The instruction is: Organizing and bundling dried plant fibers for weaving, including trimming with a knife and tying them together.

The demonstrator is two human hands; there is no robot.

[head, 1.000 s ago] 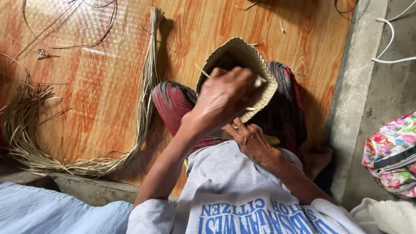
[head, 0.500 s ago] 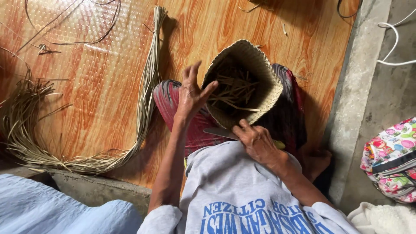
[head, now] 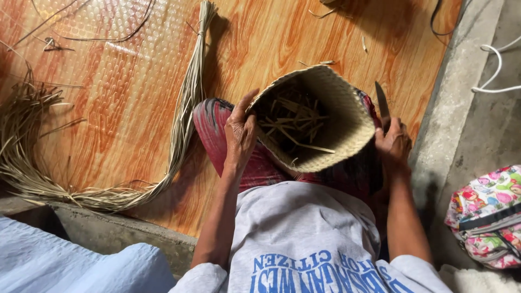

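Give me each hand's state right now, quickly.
Left hand: fingers closed on the rim of the woven basket, holding it.
Right hand: closed around a knife, blade pointing up.

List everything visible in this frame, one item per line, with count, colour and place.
Woven straw basket: one, pale tan, on the lap, mouth towards the camera, loose strand ends inside.
Knife blade: one, grey metal, pointing up beside the basket's right edge.
Bundle of dried straw strips: one long, tan, curving across the floor on the left into a tangled heap.
Wood-pattern floor sheet: one, orange-brown, under everything.
Concrete ledge: grey, at the right.
White cords: on the concrete, upper right.
Floral fabric bag: one, multicoloured, right edge.
Pale blue cloth: lower left corner.
Left hand: on the basket's left rim.
Right hand: gripping the knife.
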